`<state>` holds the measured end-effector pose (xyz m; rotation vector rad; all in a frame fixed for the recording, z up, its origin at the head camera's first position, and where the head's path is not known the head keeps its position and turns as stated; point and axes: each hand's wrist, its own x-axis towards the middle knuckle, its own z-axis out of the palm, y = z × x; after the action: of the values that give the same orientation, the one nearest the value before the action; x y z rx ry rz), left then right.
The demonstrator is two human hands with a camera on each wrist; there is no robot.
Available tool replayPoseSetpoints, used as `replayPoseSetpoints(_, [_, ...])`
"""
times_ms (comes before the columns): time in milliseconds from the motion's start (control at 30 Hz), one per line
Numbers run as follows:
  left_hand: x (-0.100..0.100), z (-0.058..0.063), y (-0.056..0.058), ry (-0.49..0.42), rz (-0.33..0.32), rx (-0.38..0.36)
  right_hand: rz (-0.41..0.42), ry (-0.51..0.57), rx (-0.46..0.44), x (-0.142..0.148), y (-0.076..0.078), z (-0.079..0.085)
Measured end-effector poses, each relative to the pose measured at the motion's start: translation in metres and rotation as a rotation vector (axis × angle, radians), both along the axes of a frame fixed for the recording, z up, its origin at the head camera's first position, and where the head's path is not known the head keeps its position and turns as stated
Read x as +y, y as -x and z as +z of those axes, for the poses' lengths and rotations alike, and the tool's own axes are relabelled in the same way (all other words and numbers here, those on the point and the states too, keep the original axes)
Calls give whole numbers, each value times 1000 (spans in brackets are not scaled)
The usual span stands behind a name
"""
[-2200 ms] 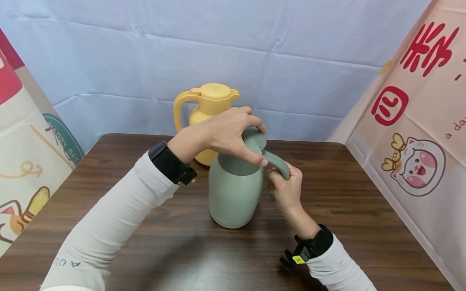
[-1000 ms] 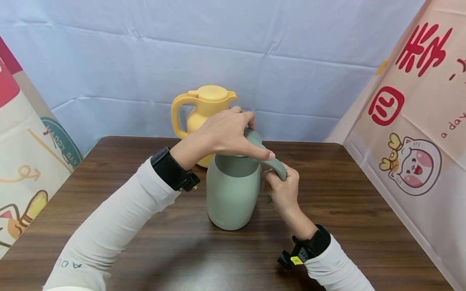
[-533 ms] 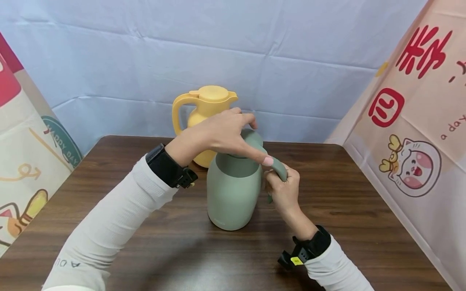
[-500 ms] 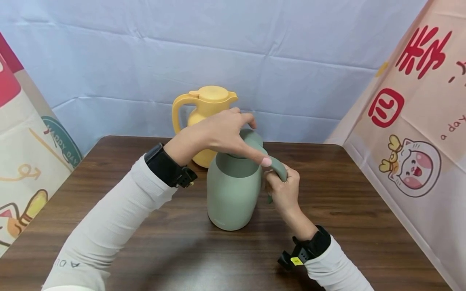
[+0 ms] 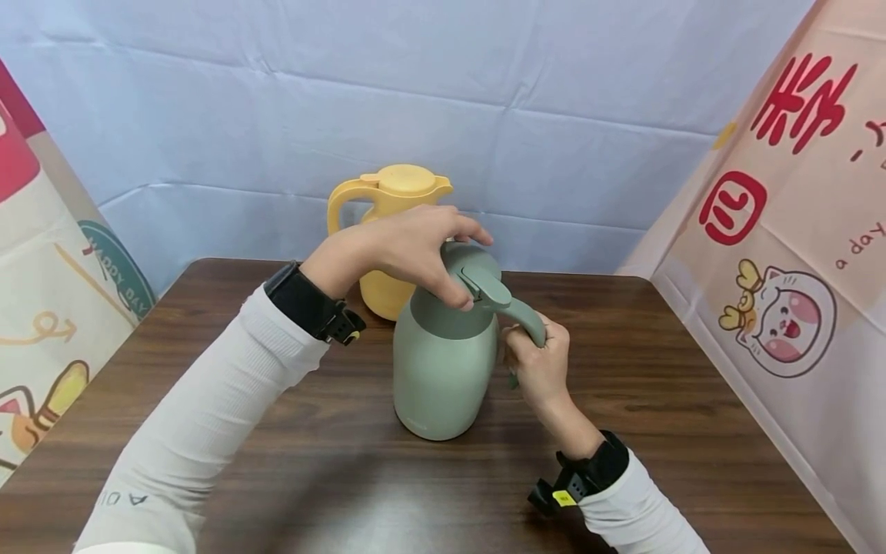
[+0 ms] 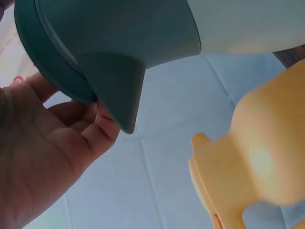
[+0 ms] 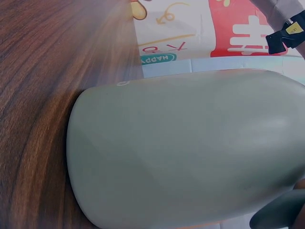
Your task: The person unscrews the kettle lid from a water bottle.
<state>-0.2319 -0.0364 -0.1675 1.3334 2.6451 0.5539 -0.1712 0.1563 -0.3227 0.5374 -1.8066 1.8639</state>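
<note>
One thing has shifted: the left hand [image 5: 411,246] has slid towards 9 o'clock, and its thumb [image 5: 453,294], which half a second ago lay across to the root of the handle [image 5: 524,314], now rests against the near edge of the lid [image 5: 474,258]. That uncovers the lever [image 5: 490,291] where lid and handle meet. I take this to mean that the work in hand is at the lid itself, the lever being free of any finger. The left hand's grip spans the lid, curled fingers meeting its far edge beside the spout [image 6: 116,90] in the left wrist view; how firmly it holds, I cannot tell. At 3 o'clock from the body of the green jug [image 5: 443,377], the right hand [image 5: 543,358] stays closed round the handle, probably to steady it. The jug has kept its place, upright on the table [image 5: 623,385] near the head view's centre. At 11 o'clock behind it, partly covered by the left hand, the yellow jug [image 5: 396,201] stands where it did.
</note>
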Motion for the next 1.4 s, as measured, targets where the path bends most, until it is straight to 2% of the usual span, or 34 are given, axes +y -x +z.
replayPoseSetpoints(233, [4, -3, 4, -5, -1, 73, 21, -1, 11, 0, 1, -1])
replayPoseSetpoints(600, [9, -5, 6, -68, 23, 119, 3, -11, 28, 1, 1, -1])
replayPoseSetpoints(933, [10, -7, 8, -69, 45, 100, 1, -15, 0, 0, 0, 0])
replayPoseSetpoints(1200, [12, -9, 8, -55, 75, 95, 2, -20, 11, 1, 1, -1])
replayPoseSetpoints(1400, [12, -9, 9, -60, 67, 90, 4, -20, 10, 1, 1, -1])
